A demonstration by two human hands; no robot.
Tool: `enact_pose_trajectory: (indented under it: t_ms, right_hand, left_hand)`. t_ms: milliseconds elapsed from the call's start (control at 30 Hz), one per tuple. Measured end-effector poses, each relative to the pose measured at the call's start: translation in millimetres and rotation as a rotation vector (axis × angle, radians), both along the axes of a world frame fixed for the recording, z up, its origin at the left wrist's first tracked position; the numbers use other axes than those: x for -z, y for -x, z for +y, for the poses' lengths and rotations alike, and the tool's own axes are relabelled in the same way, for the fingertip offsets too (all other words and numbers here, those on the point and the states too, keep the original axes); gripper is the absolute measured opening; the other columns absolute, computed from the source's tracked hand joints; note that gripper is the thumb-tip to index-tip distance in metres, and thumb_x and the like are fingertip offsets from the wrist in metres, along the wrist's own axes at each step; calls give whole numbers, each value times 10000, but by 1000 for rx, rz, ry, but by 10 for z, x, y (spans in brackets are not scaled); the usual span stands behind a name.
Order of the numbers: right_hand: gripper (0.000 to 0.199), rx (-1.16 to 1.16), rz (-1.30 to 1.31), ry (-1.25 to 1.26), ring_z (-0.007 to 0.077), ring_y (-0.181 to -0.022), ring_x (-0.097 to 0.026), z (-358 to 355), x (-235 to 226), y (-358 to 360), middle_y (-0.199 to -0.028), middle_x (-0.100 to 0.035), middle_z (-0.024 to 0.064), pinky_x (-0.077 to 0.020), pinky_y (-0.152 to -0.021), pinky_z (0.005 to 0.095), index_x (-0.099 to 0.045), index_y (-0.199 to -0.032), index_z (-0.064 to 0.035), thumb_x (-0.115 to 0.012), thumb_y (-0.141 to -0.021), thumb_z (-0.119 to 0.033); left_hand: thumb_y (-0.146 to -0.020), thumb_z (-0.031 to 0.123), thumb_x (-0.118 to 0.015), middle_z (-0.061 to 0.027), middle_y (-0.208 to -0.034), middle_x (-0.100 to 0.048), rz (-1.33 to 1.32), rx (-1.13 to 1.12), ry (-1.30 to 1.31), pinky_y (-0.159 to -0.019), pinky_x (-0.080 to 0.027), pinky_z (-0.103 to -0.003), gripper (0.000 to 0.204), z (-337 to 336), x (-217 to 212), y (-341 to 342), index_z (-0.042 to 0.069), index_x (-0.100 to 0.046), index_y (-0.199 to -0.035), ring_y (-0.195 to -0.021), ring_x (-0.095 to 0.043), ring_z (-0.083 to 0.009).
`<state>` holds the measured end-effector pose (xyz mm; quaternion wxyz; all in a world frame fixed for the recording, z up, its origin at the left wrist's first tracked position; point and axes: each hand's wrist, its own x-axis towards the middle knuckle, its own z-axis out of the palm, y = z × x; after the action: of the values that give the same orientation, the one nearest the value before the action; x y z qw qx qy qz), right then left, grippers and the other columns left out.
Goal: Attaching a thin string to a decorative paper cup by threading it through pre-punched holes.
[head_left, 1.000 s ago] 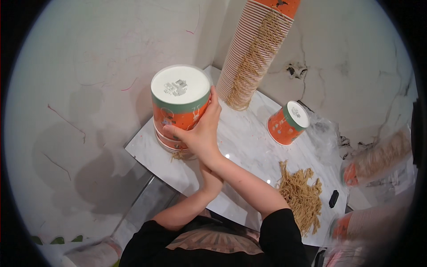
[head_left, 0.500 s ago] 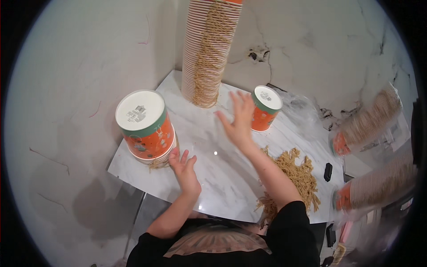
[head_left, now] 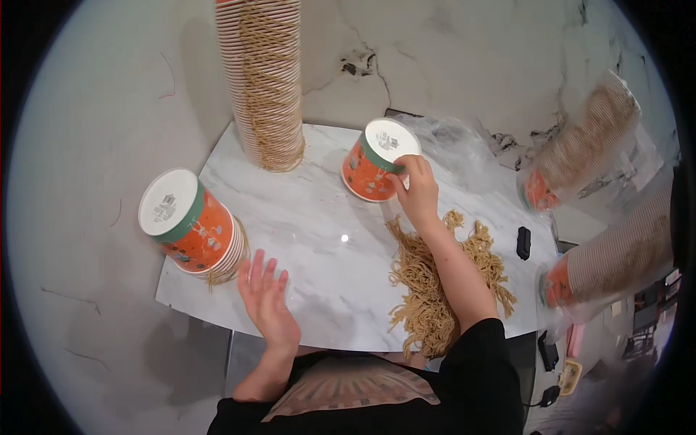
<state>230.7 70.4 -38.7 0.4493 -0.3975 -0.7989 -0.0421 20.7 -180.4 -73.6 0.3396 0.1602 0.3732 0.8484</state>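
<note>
My right hand (head_left: 417,192) has its thumb and fingers closed on the near right side of an upside-down orange-and-green paper cup (head_left: 368,174). At the left edge of the table, a short stack of nested paper cups (head_left: 206,232) stands upside down, tilted in view, with tan cord ends around its lower rims. Beside that stack my left hand (head_left: 266,293) is open, fingers spread and apart from it. Beneath my right forearm lies a loose heap of tan cords (head_left: 428,297), partly hidden by the arm.
A tall stack of nested cups with tan cord along its side (head_left: 272,94) stands at the back by the wall. Clear plastic film (head_left: 453,148) lies behind the single cup. Two wrapped cup stacks (head_left: 587,145) lean at the right, near a small black object (head_left: 523,243).
My right hand has moved onto the single cup and closed on it. My left hand has drawn away from the short stack. The whole view has shifted.
</note>
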Motion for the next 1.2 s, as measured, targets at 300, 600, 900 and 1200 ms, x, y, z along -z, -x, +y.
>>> enact_pose_trajectory:
  t_ms: [300,600,900,1200]
  right_hand:
    - [279,-535,376,339,211,-947,-659,-326,119,15,-1038,-631,96,-566,-813,337,-622,-1067,-26,-783,-868,-136]
    - [368,179,-330,543,323,-841,-680,-229,72,-250,-975,-681,161,-546,-724,430,-679,-924,-47,-699,-904,-415]
    - [230,92,-621,866,293,-790,-708,-135,44,-446,-795,-734,104,-555,-723,392,-757,-782,-92,-782,-712,-310]
    - [144,29,-600,907,272,-800,-704,-104,197,-428,-802,-738,74,-547,-729,385,-766,-799,-133,-788,-734,-260]
  left_hand:
    - [-1010,159,-607,-123,-1395,-506,727,172,1,-1006,-463,-335,457,1006,-190,-23,18,-418,-1401,-1202,-529,-164]
    - [-1006,68,-597,-75,-1241,-606,635,101,-101,-845,-527,-245,297,1271,-53,-100,0,-509,-1281,-1044,-616,-91]
    - [-993,55,-606,-68,-1258,-580,542,296,-67,-930,-563,-319,395,1122,124,-216,16,-438,-1348,-1134,-597,-131]
    - [-975,-14,-596,-99,-1288,-558,460,371,8,-973,-518,-308,480,1071,80,-229,11,-356,-1390,-1164,-587,-136]
